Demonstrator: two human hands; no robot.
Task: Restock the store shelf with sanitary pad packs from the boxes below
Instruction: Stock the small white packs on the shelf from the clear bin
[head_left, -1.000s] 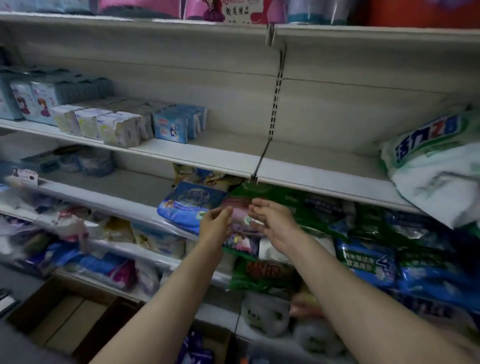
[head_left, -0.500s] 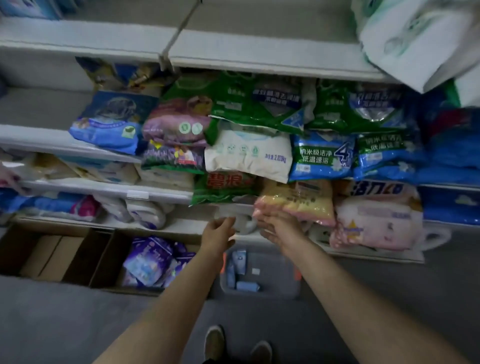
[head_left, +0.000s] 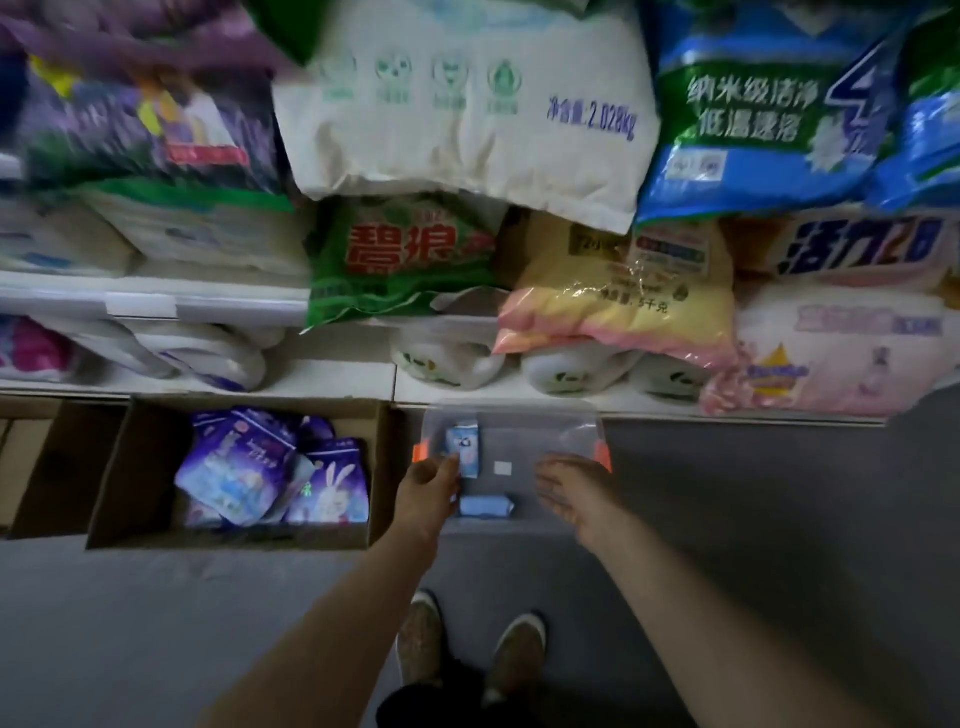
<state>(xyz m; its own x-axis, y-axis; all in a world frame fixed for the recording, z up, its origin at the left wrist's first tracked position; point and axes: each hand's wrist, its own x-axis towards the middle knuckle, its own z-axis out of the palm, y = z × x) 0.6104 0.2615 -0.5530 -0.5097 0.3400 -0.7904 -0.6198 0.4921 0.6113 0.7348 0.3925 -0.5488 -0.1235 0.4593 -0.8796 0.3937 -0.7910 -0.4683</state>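
At six o'clock my two shoes (head_left: 470, 644) stand on the grey floor (head_left: 156, 623), the legs above them lost in shadow. Both forearms reach toward twelve. My left hand (head_left: 428, 488) hangs over the near left corner of the clear plastic bin with orange clips (head_left: 587, 418); its fingertips meet the small light-blue pad pack standing upright (head_left: 464, 451), but the fingers point away from me and I cannot tell whether the grip has closed on it. My right hand (head_left: 569, 486) is spread, fingers loose, empty, over the bin's right side. A second light-blue pad pack lying flat (head_left: 485, 505) rests between the hands near the bin's front wall; a small white scrap (head_left: 503, 468) beyond it is too small to identify. At nine o'clock from the bin, the open brown cardboard box (head_left: 145, 467) holds purple pad packs with a rabbit print (head_left: 332, 491), piled so their count is unclear. Farther toward twelve, the white shelves (head_left: 332, 376) carry detergent bags: a green one (head_left: 400, 260), a yellow-and-pink one (head_left: 618, 296), a white one (head_left: 467, 119). The topmost bags are cut off and the left ones blurred.
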